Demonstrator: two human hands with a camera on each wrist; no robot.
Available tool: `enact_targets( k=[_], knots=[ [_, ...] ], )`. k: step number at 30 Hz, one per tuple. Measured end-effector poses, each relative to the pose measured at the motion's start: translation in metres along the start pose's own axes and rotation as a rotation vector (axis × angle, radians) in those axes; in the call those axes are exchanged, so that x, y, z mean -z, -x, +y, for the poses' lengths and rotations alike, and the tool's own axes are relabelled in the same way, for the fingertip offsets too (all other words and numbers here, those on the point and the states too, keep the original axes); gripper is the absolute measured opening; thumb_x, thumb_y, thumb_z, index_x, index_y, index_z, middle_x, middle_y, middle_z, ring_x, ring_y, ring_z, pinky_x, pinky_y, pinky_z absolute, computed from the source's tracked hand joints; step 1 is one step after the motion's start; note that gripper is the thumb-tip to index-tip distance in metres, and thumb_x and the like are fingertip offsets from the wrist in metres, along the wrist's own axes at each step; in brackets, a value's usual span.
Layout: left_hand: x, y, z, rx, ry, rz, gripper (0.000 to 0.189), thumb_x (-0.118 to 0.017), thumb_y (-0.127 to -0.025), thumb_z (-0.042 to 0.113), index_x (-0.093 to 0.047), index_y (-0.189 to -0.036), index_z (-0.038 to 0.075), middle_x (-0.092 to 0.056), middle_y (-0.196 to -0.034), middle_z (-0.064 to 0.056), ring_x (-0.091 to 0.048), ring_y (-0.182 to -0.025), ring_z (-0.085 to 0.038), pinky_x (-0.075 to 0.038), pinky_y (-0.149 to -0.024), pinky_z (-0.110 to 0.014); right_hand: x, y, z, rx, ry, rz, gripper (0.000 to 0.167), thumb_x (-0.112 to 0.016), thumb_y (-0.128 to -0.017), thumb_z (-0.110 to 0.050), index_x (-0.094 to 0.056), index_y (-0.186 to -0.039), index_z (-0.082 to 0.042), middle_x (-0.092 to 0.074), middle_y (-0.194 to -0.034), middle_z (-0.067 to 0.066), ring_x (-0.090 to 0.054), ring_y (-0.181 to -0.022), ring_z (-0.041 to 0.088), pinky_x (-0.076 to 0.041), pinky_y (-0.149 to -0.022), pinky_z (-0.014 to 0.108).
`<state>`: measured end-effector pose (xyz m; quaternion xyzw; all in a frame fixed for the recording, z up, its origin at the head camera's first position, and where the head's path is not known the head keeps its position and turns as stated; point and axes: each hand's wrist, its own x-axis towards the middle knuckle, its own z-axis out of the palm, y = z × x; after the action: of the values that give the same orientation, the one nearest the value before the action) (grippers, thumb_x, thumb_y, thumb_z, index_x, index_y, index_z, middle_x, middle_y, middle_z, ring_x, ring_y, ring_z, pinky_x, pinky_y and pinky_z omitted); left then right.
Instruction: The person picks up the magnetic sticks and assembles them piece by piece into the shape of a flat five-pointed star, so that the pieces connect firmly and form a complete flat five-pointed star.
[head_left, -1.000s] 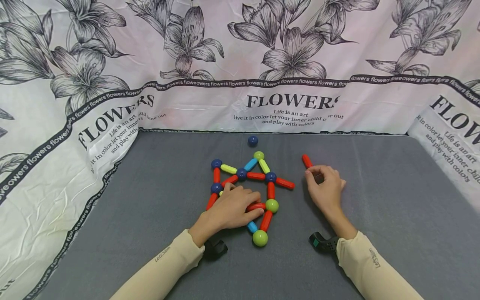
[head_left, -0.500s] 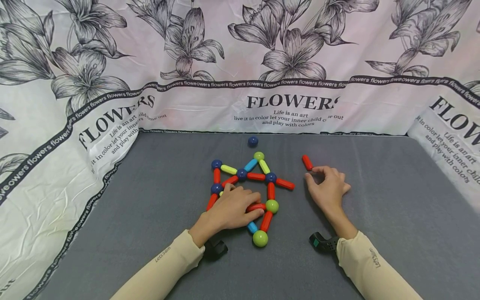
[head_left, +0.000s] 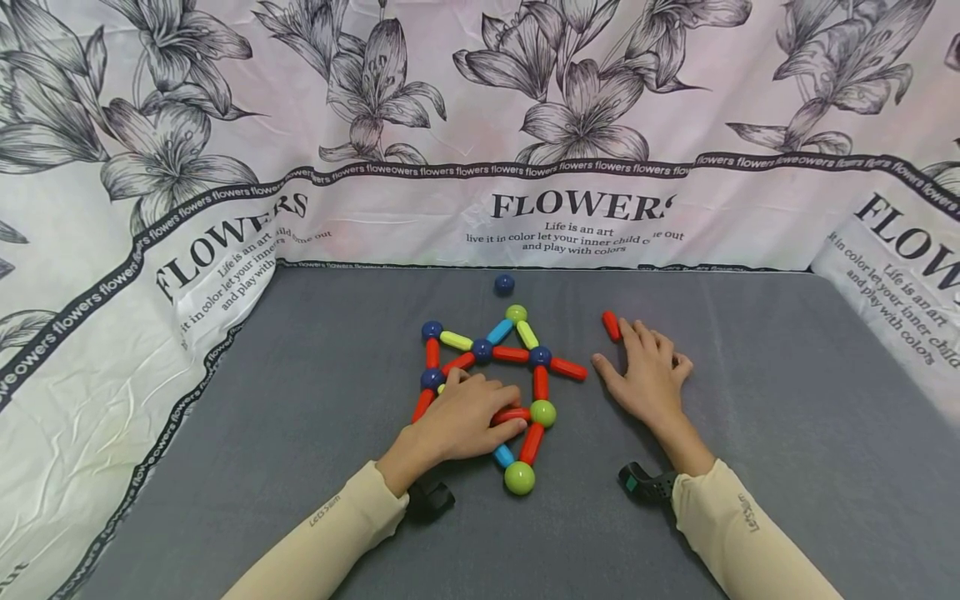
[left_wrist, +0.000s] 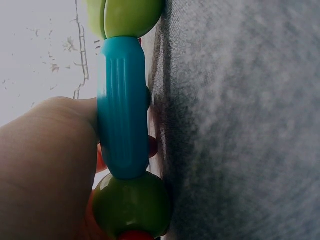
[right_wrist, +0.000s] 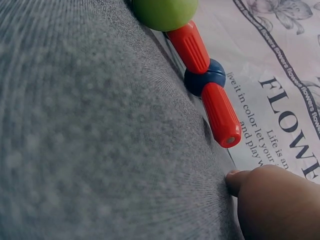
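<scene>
My left hand (head_left: 461, 419) lies over the lower left of a flat frame of magnetic sticks and balls, covering part of it. Its thumb and forefinger sit on either side of a red magnetic stick (head_left: 513, 415) that joins a green ball (head_left: 543, 413). A blue stick (left_wrist: 122, 107) between two green balls passes close to the thumb side in the left wrist view. To the right, my right hand (head_left: 647, 375) has its fingers spread and holds nothing. Its forefinger reaches right beside a loose red stick (head_left: 611, 326), and the thumb points toward the frame.
A loose dark blue ball (head_left: 505, 285) lies beyond the frame's top, near the flowered cloth (head_left: 570, 217) at the back. One red stick (right_wrist: 221, 115) juts from a dark blue ball (head_left: 540, 357) toward the right hand. Grey cloth (head_left: 787, 417) covers the table.
My right hand has let go of the loose red stick and opened, its fingers now straighter and its thumb further left. The left hand keeps its place on the frame.
</scene>
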<state>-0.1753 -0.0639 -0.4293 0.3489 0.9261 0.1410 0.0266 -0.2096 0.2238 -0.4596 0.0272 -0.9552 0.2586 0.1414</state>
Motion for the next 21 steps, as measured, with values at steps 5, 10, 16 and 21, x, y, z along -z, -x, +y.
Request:
enact_targets(
  k=[5, 10, 16, 21],
  knots=[
    [0.0, 0.0, 0.001, 0.001, -0.008, -0.004, 0.02, -0.059, -0.101, 0.047, -0.063, -0.1, 0.028, -0.05, -0.073, 0.01, -0.049, -0.075, -0.011, -0.037, -0.102, -0.053, -0.001, 0.0, 0.002, 0.005, 0.005, 0.001, 0.071, -0.064, -0.096, -0.039, -0.042, -0.153, -0.003, -0.04, -0.154, 0.03, -0.031, -0.138, 0.052, -0.016, -0.097, 0.071],
    [0.001, 0.0, 0.001, 0.0, -0.013, -0.004, 0.02, -0.058, -0.101, 0.047, -0.063, -0.1, 0.028, -0.049, -0.073, 0.01, -0.049, -0.075, -0.011, -0.037, -0.102, -0.053, 0.001, -0.002, 0.002, -0.004, 0.0, -0.008, 0.072, -0.065, -0.096, -0.04, -0.043, -0.15, 0.002, -0.041, -0.154, 0.029, -0.032, -0.139, 0.05, -0.017, -0.101, 0.07],
    [0.001, 0.0, 0.002, 0.005, -0.015, -0.011, 0.02, -0.057, -0.101, 0.047, -0.062, -0.101, 0.028, -0.049, -0.073, 0.01, -0.049, -0.075, -0.011, -0.037, -0.103, -0.055, 0.003, -0.01, 0.006, -0.019, 0.022, -0.041, 0.072, -0.062, -0.097, -0.043, -0.043, -0.149, 0.004, -0.038, -0.157, 0.03, -0.03, -0.143, 0.049, -0.019, -0.105, 0.07],
    [0.001, 0.0, 0.001, 0.004, -0.007, -0.016, 0.02, -0.057, -0.101, 0.047, -0.062, -0.1, 0.028, -0.049, -0.073, 0.01, -0.049, -0.074, -0.011, -0.036, -0.103, -0.054, 0.001, -0.023, 0.013, -0.019, 0.037, -0.035, 0.069, -0.06, -0.099, -0.045, -0.047, -0.147, 0.001, -0.039, -0.156, 0.029, -0.031, -0.142, 0.05, -0.019, -0.105, 0.07]
  ],
)
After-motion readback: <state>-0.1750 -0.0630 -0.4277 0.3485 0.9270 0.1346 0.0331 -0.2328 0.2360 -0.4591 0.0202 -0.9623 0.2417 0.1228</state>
